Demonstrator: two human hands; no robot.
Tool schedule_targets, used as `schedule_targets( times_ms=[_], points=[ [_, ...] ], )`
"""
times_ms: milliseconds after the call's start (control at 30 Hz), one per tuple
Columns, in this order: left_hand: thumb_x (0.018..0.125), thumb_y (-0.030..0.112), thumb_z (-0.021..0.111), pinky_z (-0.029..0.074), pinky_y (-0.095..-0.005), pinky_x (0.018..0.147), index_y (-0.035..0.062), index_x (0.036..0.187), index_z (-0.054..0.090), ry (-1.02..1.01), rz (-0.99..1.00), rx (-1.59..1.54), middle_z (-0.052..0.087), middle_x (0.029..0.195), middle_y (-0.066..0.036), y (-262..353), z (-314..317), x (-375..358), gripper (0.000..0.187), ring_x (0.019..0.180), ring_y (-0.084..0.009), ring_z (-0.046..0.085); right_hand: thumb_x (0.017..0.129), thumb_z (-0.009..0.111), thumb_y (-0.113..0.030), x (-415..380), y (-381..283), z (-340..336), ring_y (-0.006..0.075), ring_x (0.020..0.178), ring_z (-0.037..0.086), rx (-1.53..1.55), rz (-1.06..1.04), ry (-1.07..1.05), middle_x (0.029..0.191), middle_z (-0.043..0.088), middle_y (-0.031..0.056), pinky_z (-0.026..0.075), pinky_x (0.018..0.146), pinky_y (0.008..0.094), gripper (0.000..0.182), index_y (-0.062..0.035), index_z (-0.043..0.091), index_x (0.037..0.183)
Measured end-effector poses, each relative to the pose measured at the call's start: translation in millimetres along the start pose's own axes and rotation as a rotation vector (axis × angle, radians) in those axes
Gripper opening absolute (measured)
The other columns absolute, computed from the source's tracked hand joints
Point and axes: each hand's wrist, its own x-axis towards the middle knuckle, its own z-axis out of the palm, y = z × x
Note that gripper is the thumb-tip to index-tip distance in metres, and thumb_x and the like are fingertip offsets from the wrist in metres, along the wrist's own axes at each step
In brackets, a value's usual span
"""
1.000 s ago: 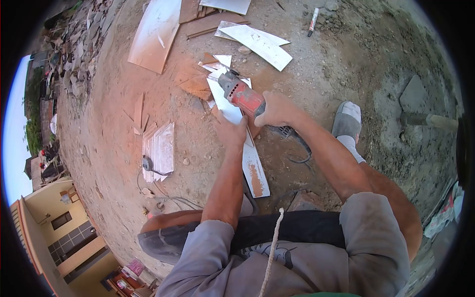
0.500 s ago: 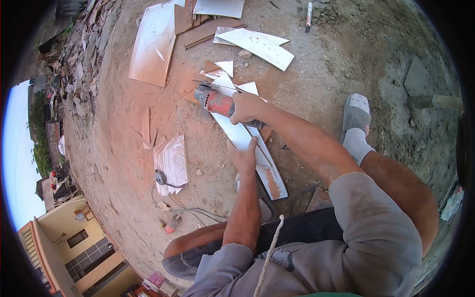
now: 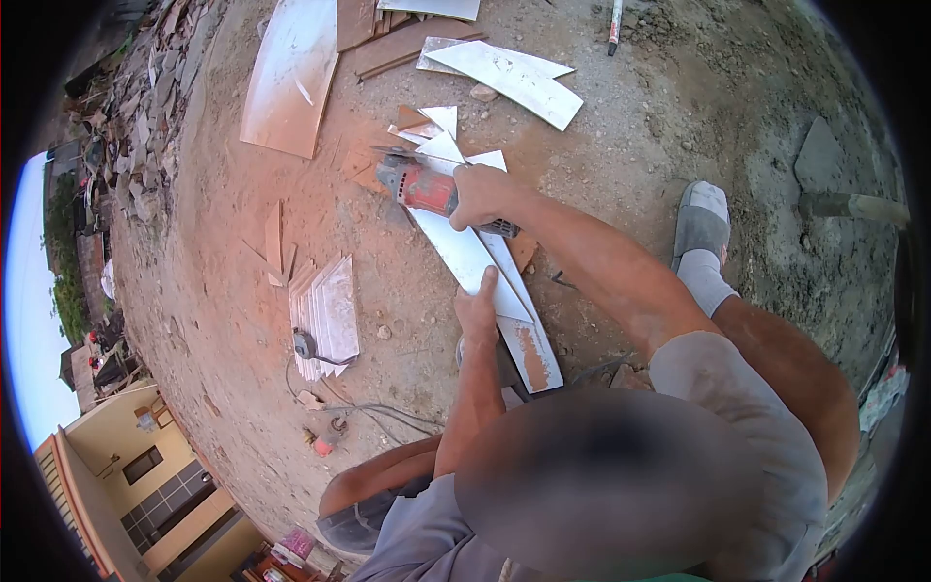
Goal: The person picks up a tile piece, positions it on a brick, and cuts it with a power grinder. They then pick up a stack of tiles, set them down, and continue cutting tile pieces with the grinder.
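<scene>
My right hand [image 3: 477,197] is wrapped round a red and grey angle grinder [image 3: 425,187], whose disc lies over the upper end of a white tile strip [image 3: 454,254]. Lower down, my left hand [image 3: 477,306] grips that strip's edge, thumb on top. Beneath it lies another long white piece [image 3: 531,354] with a brown worn patch. Small white triangular offcuts [image 3: 441,147] sit just beyond the disc. A blurred dark oval hides part of my lap and shirt.
A stack of cut tiles [image 3: 332,315] stands at left, near cables [image 3: 383,412]. Larger tiles [image 3: 291,78] and white strips [image 3: 509,82] lie at the top. A marker [image 3: 615,27] is at top right. Rubble [image 3: 145,126] lines the far left, above a building [image 3: 155,475].
The view has shifted slightly. My left hand and the grinder in my right hand stay at the strip. A blurred dark oval now covers my lap.
</scene>
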Motion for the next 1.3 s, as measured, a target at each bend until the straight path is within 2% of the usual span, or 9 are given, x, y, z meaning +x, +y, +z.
schedule_targets(
  times_ms=[100, 200, 333, 433, 533, 600, 700, 800, 1300],
  points=[
    [0.087, 0.032, 0.079, 0.049, -0.0336, 0.088, -0.0073, 0.124, 0.061, 0.012, 0.018, 0.053, 0.067, 0.114, -0.011, -1.6, -1.6, 2.6, 0.057, 0.098, -0.0183, 0.063, 0.06, 0.078, -0.028, 3.7, -1.9, 3.8, 0.0353, 0.095, 0.071, -0.03, 0.028, 0.06, 0.102, 0.071, 0.0258, 0.058, 0.083, 0.039, 0.06, 0.0085, 0.067, 0.107],
    [0.087, 0.032, 0.079, 0.049, -0.0337, 0.088, -0.0078, 0.123, 0.061, -0.007, 0.021, 0.027, 0.067, 0.113, -0.012, -3.4, -3.1, 3.8, 0.057, 0.099, -0.0182, 0.063, 0.062, 0.075, -0.028, 6.3, -1.4, 2.4, 0.0389, 0.097, 0.069, -0.005, 0.012, 0.003, 0.105, 0.068, 0.0289, 0.056, 0.085, 0.0408, 0.066, 0.0108, 0.059, 0.113],
    [0.088, 0.033, 0.078, 0.049, -0.0338, 0.088, -0.0083, 0.123, 0.061, -0.032, 0.039, 0.019, 0.067, 0.113, -0.012, -2.6, -1.8, 4.5, 0.057, 0.099, -0.0186, 0.063, 0.062, 0.076, -0.029, 8.3, -1.1, 2.7, 0.0388, 0.097, 0.069, 0.005, 0.019, 0.002, 0.105, 0.068, 0.0286, 0.056, 0.085, 0.0406, 0.067, 0.0107, 0.059, 0.114],
    [0.09, 0.033, 0.076, 0.049, -0.0336, 0.088, -0.008, 0.124, 0.061, -0.005, 0.039, 0.041, 0.067, 0.113, -0.012, -1.3, -1.5, 2.0, 0.056, 0.099, -0.0186, 0.063, 0.061, 0.076, -0.029, 6.0, -1.3, 0.6, 0.0376, 0.096, 0.07, -0.008, 0.03, -0.001, 0.104, 0.069, 0.0274, 0.057, 0.084, 0.0401, 0.066, 0.0096, 0.061, 0.113],
    [0.091, 0.037, 0.074, 0.048, -0.0364, 0.094, -0.0079, 0.131, 0.055, -0.051, 0.008, 0.069, 0.064, 0.121, -0.013, 1.6, -2.7, 1.0, 0.063, 0.107, -0.0209, 0.061, 0.061, 0.077, -0.029, 3.0, -1.4, -1.9, 0.0363, 0.094, 0.07, -0.024, 0.034, -0.027, 0.103, 0.07, 0.0261, 0.057, 0.083, 0.0395, 0.065, 0.0087, 0.063, 0.111],
    [0.09, 0.035, 0.075, 0.049, -0.0338, 0.087, -0.0075, 0.126, 0.059, -0.009, 0.035, 0.044, 0.066, 0.114, -0.011, 0.4, -1.1, 0.0, 0.058, 0.099, -0.0184, 0.063, 0.06, 0.077, -0.029, -0.3, -0.3, -3.5, 0.0356, 0.093, 0.071, -0.016, 0.025, -0.013, 0.102, 0.071, 0.0255, 0.058, 0.082, 0.0394, 0.062, 0.0079, 0.065, 0.109],
    [0.09, 0.036, 0.075, 0.049, -0.0338, 0.087, -0.0073, 0.126, 0.059, -0.013, 0.015, 0.017, 0.066, 0.114, -0.011, -2.5, -1.3, 2.1, 0.058, 0.099, -0.0183, 0.063, 0.062, 0.08, -0.031, -5.3, -2.8, -4.4, 0.0318, 0.092, 0.073, -0.036, 0.058, 0.003, 0.102, 0.073, 0.0215, 0.058, 0.082, 0.0386, 0.053, 0.0034, 0.073, 0.101],
    [0.093, 0.038, 0.072, 0.047, -0.0374, 0.096, -0.0081, 0.134, 0.052, -0.067, 0.009, 0.055, 0.062, 0.123, -0.013, -3.1, -4.9, 4.0, 0.065, 0.109, -0.0221, 0.06, 0.062, 0.08, -0.031, -4.6, -5.1, -6.3, 0.0311, 0.093, 0.073, -0.034, 0.055, -0.006, 0.103, 0.073, 0.0207, 0.058, 0.082, 0.0388, 0.053, 0.0026, 0.074, 0.102],
    [0.092, 0.038, 0.073, 0.047, -0.0371, 0.095, -0.0076, 0.133, 0.053, -0.032, 0.018, 0.012, 0.063, 0.122, -0.014, -9.6, -3.1, 6.2, 0.064, 0.108, -0.022, 0.061, 0.061, 0.08, -0.03, -12.9, -3.8, -12.6, 0.0302, 0.094, 0.073, -0.041, 0.071, -0.032, 0.103, 0.073, 0.0201, 0.058, 0.082, 0.0374, 0.052, 0.002, 0.075, 0.1]
  ],
)
